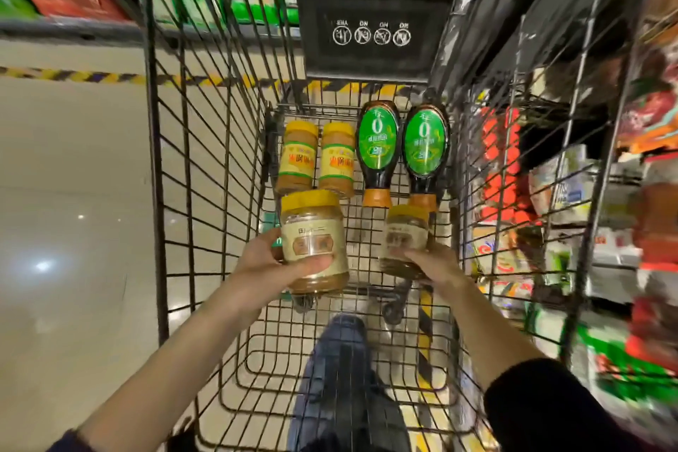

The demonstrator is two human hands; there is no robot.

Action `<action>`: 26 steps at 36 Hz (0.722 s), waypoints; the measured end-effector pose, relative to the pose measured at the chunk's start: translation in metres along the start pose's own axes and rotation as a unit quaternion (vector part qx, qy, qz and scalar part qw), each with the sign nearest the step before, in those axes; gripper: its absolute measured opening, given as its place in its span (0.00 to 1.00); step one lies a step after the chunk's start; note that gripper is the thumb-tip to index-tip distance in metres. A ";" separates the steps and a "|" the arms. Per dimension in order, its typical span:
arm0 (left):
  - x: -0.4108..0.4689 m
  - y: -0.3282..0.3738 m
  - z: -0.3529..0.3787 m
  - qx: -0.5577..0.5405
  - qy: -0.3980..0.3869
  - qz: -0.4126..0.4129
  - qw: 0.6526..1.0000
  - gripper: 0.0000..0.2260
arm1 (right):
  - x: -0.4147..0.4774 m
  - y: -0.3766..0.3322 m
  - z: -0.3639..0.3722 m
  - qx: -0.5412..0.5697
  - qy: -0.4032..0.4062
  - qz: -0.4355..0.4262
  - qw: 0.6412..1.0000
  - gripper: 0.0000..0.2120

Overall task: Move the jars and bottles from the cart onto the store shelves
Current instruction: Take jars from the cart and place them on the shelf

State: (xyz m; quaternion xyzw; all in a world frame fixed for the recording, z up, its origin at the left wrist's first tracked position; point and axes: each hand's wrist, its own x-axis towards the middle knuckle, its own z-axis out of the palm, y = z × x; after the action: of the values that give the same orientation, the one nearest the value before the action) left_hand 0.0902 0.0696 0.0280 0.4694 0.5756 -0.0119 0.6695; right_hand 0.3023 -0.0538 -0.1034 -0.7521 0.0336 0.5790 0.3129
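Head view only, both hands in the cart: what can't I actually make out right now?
Right jar, head view: motion blur smears its label; the right hand covers its lower part, so lifted or resting is unclear.
Left jar, head view: the left hand hides its back; the print is unreadable.
Shelves, head view: blurred behind the cart wires; free space unseen.

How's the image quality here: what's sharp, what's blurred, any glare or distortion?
Head view: centre fairly sharp, bottles show readable green labels; left jar clear, right jar softer; shelves at right smeared by motion blur; a glare spot on the floor at left; wide-angle lens bows the cart wires.
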 end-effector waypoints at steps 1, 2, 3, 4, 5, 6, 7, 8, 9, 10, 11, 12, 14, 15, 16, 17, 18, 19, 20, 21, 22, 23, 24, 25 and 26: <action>-0.003 0.003 0.000 0.003 -0.002 0.004 1.000 0.26 | -0.006 -0.002 0.001 0.003 -0.006 -0.011 1.000 0.36; -0.008 0.006 -0.001 0.007 -0.003 0.009 1.000 0.29 | -0.012 -0.004 0.000 0.005 -0.013 -0.021 1.000 0.35; -0.012 0.010 -0.001 0.010 -0.002 0.013 1.000 0.33 | -0.019 -0.008 0.000 0.003 -0.022 -0.032 0.999 0.35; -0.017 0.014 -0.002 0.013 0.000 0.017 1.000 0.35 | -0.023 -0.011 0.000 -0.004 -0.028 -0.042 0.999 0.36; -0.022 0.018 -0.001 0.015 0.001 0.022 1.000 0.35 | -0.029 -0.015 0.000 -0.013 -0.035 -0.050 0.998 0.37; -0.027 0.022 -0.001 0.016 0.003 0.028 0.999 0.33 | -0.034 -0.019 0.000 -0.019 -0.042 -0.057 0.997 0.37; -0.033 0.026 0.000 0.015 0.005 0.034 0.999 0.30 | -0.040 -0.023 -0.001 -0.017 -0.046 -0.066 0.997 0.37; -0.040 0.030 0.001 0.015 0.005 0.041 0.999 0.27 | -0.045 -0.029 -0.002 -0.009 -0.045 -0.081 0.996 0.39; -0.047 0.035 0.001 0.016 0.008 0.051 0.999 0.24 | -0.052 -0.035 -0.004 0.000 -0.046 -0.094 0.995 0.43; -0.054 0.039 0.000 0.014 0.012 0.061 0.998 0.22 | -0.064 -0.043 -0.005 0.010 -0.053 -0.106 0.993 0.45; -0.062 0.045 0.000 0.009 0.014 0.073 0.997 0.22 | -0.078 -0.051 -0.008 0.014 -0.063 -0.122 0.990 0.43; -0.071 0.051 -0.002 0.006 0.016 0.085 0.996 0.25 | -0.094 -0.059 -0.010 0.005 -0.070 -0.142 0.987 0.36; -0.092 0.063 -0.004 0.014 0.015 0.110 0.994 0.37 | -0.118 -0.071 -0.019 -0.006 -0.076 -0.185 0.980 0.22; -0.102 0.070 -0.006 0.016 0.015 0.123 0.992 0.42 | -0.131 -0.077 -0.025 0.004 -0.079 -0.203 0.976 0.20; -0.114 0.076 -0.006 0.016 0.013 0.137 0.990 0.43 | -0.144 -0.083 -0.030 0.008 -0.084 -0.221 0.972 0.20; -0.125 0.082 -0.006 0.019 0.012 0.152 0.988 0.41 | -0.157 -0.088 -0.035 0.006 -0.090 -0.239 0.967 0.22; -0.137 0.089 -0.005 0.020 0.012 0.168 0.986 0.37 | -0.171 -0.094 -0.040 -0.002 -0.097 -0.259 0.961 0.25; -0.149 0.095 -0.003 0.013 0.014 0.188 0.982 0.32 | -0.186 -0.099 -0.045 -0.009 -0.097 -0.283 0.954 0.27; -0.161 0.102 -0.002 0.006 0.016 0.204 0.979 0.29 | -0.201 -0.103 -0.050 -0.008 -0.095 -0.308 0.947 0.29; -0.171 0.108 -0.001 0.001 0.016 0.223 0.975 0.28 | -0.217 -0.107 -0.054 -0.004 -0.092 -0.330 0.940 0.30; -0.182 0.114 0.000 0.004 0.020 0.240 0.971 0.30 | -0.235 -0.111 -0.059 -0.004 -0.087 -0.349 0.933 0.31; -0.192 0.121 0.001 0.009 0.025 0.257 0.966 0.34 | -0.252 -0.115 -0.064 -0.001 -0.082 -0.368 0.926 0.31; -0.202 0.127 0.001 0.013 0.029 0.271 0.962 0.37 | -0.268 -0.118 -0.069 0.001 -0.077 -0.385 0.920 0.31; -0.212 0.133 0.002 0.011 0.030 0.287 0.957 0.37 | -0.286 -0.122 -0.074 0.005 -0.071 -0.402 0.913 0.30; -0.222 0.139 0.003 0.008 0.027 0.302 0.953 0.34 | -0.304 -0.126 -0.078 0.009 -0.062 -0.420 0.905 0.27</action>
State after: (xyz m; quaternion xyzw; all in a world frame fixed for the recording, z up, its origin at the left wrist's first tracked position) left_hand 0.0950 0.0289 0.2868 0.6271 0.4244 0.1989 0.6222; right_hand 0.3212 -0.0881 0.2328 -0.6561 -0.3003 0.4391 0.5354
